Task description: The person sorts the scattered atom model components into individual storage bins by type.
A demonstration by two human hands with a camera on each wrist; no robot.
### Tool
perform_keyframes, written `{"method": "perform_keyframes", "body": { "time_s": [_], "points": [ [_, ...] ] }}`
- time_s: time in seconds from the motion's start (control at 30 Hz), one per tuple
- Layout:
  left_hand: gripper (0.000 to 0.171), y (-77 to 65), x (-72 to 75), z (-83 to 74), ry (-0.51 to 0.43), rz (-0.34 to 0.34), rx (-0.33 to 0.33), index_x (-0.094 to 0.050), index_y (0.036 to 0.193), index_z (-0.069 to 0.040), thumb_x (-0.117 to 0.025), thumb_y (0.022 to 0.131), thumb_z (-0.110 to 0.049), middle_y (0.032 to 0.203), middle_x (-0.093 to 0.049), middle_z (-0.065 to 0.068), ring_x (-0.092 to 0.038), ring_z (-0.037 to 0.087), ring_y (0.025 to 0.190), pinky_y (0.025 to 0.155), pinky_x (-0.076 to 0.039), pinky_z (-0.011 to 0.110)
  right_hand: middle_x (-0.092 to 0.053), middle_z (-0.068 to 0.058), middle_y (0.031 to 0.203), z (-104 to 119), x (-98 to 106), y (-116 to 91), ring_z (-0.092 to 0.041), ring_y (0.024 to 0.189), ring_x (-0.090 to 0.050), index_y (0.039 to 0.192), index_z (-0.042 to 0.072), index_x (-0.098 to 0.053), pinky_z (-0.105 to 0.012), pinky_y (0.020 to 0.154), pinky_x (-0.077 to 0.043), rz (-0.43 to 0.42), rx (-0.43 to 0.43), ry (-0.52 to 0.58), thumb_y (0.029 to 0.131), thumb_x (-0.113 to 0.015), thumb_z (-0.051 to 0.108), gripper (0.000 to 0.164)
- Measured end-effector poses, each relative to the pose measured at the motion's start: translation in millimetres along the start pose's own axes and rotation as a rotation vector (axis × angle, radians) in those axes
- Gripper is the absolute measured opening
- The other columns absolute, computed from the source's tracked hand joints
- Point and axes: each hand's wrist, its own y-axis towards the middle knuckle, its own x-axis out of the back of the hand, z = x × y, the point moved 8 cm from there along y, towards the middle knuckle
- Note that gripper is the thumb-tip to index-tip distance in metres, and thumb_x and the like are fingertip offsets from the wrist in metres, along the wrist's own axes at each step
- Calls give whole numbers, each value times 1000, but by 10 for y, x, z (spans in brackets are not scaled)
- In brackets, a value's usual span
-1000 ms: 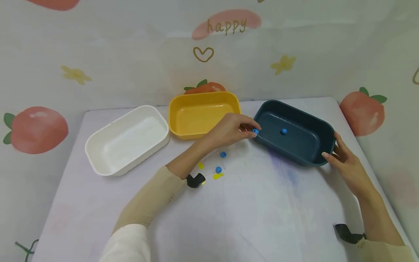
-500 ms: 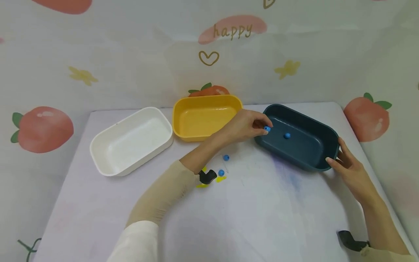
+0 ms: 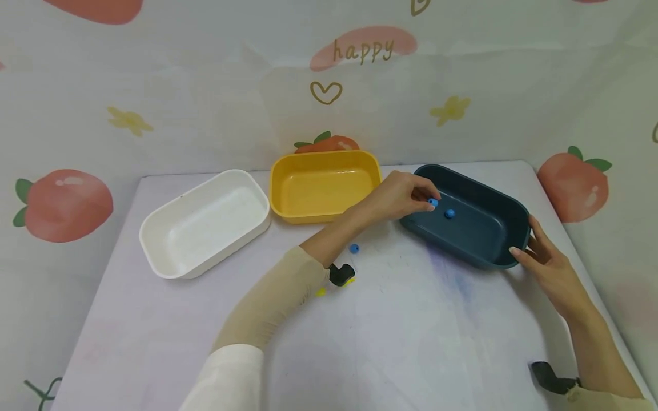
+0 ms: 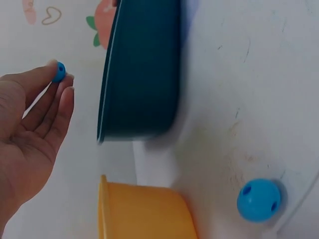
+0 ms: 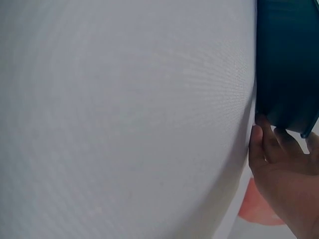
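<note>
My left hand (image 3: 396, 195) pinches a small blue bead (image 3: 433, 202) between thumb and fingertips, over the left end of a dark teal tray (image 3: 465, 242). Holes show in that bead (image 4: 60, 71) in the left wrist view. Inside the tray lies a second blue bead (image 3: 449, 213). With the thumb over the rim and the fingers along the outside, my right hand (image 3: 550, 274) grips the tray's right end. The right wrist view has the fingers against the tray's outer wall (image 5: 286, 64). Another blue bead (image 3: 354, 248) rests on the table below my left forearm.
A yellow tray (image 3: 325, 218) stands at the back middle, and a white tray (image 3: 231, 245) is angled to its left. Yellow patches (image 3: 321, 291) mark the tabletop near the black wrist mount (image 3: 341, 275). A patterned backdrop rises behind the table.
My left hand has moved right with the pinched bead, from the teal tray's left edge to over its inside. The left wrist mount now covers a table bead seen earlier. My right hand keeps its grip.
</note>
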Motion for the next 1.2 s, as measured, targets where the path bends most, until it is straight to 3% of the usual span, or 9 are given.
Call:
{"method": "perform_keyframes", "body": {
  "time_s": [0.17, 0.33, 0.53, 0.7, 1.2],
  "points": [
    [16, 66, -77, 15, -22, 3, -4, -73, 108, -8, -71, 93, -13, 103, -72, 1, -65, 4, 87, 80, -49, 12, -5, 4, 165, -9, -8, 9, -26, 151, -10, 154, 47, -3, -7, 102, -26, 1, -5, 6, 104, -53, 23, 75],
    [19, 103, -178, 51, -66, 40, 32, -73, 109, -8, -72, 92, -14, 99, -72, -4, -65, 3, 85, 78, -50, 13, -6, 5, 165, -21, -24, 13, -26, 151, -10, 155, 47, -3, -9, 102, -28, 8, -4, 4, 104, -53, 23, 75],
    [23, 229, -256, 68, -123, 82, 57, -74, 116, -10, -70, 93, -15, 108, -72, -4, -65, 0, 92, 81, -49, 12, -5, 7, 165, -29, 4, 12, -27, 151, -11, 154, 48, -1, -7, 98, -31, 17, -6, -19, 104, -53, 23, 76],
    [23, 339, -310, 51, -118, 101, 41, -74, 116, -9, -70, 94, -15, 111, -71, -3, -64, 2, 94, 82, -48, 12, -7, 4, 165, -6, 17, 52, -24, 151, -13, 155, 46, -2, -5, 98, -31, 21, 6, -18, 104, -53, 22, 76],
    [23, 476, -488, 105, -150, 137, 88, -73, 114, -9, -72, 92, -15, 109, -69, -5, -66, 2, 93, 81, -48, 12, -7, 4, 165, -76, 19, 28, -23, 151, -11, 154, 48, -3, -6, 100, -28, 9, -17, 8, 104, -53, 23, 75]
  ]
}}
